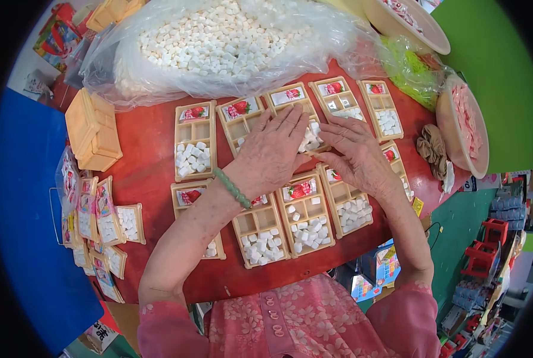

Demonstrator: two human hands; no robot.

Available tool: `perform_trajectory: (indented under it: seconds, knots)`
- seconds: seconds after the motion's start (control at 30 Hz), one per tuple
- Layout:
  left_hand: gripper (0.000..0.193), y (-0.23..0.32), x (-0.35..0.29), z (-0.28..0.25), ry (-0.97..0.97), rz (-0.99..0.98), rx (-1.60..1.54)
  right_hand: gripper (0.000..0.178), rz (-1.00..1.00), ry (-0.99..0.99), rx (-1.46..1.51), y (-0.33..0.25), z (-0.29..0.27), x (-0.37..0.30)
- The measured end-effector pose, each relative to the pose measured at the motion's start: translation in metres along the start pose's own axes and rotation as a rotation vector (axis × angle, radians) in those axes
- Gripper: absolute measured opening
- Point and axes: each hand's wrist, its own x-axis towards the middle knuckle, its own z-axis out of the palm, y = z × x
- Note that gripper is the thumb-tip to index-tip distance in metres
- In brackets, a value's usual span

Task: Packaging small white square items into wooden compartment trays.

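My left hand (273, 143), with a green bead bracelet (232, 187) on its wrist, lies stretched over a beige compartment tray (285, 95) in the far row. My right hand (357, 154) reaches in from the other side, fingers bent and apart, thumb near the tray's lower end. Between the two hands small white cubes (311, 136) show in that tray's large compartment. Both hands hide part of it and of the trays beside it. At the top of the tray lies a flat packet with a strawberry picture (287, 96).
Two rows of similar trays (196, 137) cover the red table (150, 140). A clear plastic bag of white cubes (218, 45) lies at the back. Beige trays are stacked (92, 128) at left, above filled packs (102, 209). Bowls (484, 134) and a brown cloth (431, 150) sit at right.
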Motion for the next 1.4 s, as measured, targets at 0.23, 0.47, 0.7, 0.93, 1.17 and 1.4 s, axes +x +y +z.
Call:
perform_trajectory:
  seconds: [0.23, 0.47, 0.7, 0.93, 1.17, 1.4]
  knots:
    - [0.071, 0.002, -0.002, 0.001, 0.022, -0.011, 0.012, 0.047, 0.063, -0.011, -0.025, -0.003, -0.004, 0.000]
    - [0.077, 0.000, -0.004, 0.002, -0.036, 0.024, 0.143, 0.059, 0.072, -0.140, -0.170, -0.001, 0.005, -0.003]
    - [0.079, -0.001, -0.002, 0.001, -0.053, 0.043, 0.178, 0.063, 0.110, -0.210, -0.244, -0.011, 0.005, -0.003]
    - [0.079, -0.003, -0.001, -0.004, -0.008, 0.051, 0.051, 0.067, 0.104, -0.172, -0.246, -0.013, 0.000, -0.002]
    - [0.077, -0.008, -0.004, -0.010, -0.066, 0.051, 0.037, 0.069, 0.104, -0.184, -0.233, -0.011, 0.011, -0.004]
    - [0.075, -0.010, -0.005, -0.009, -0.061, 0.055, 0.032, 0.074, 0.112, -0.158, -0.218, -0.014, 0.008, -0.002]
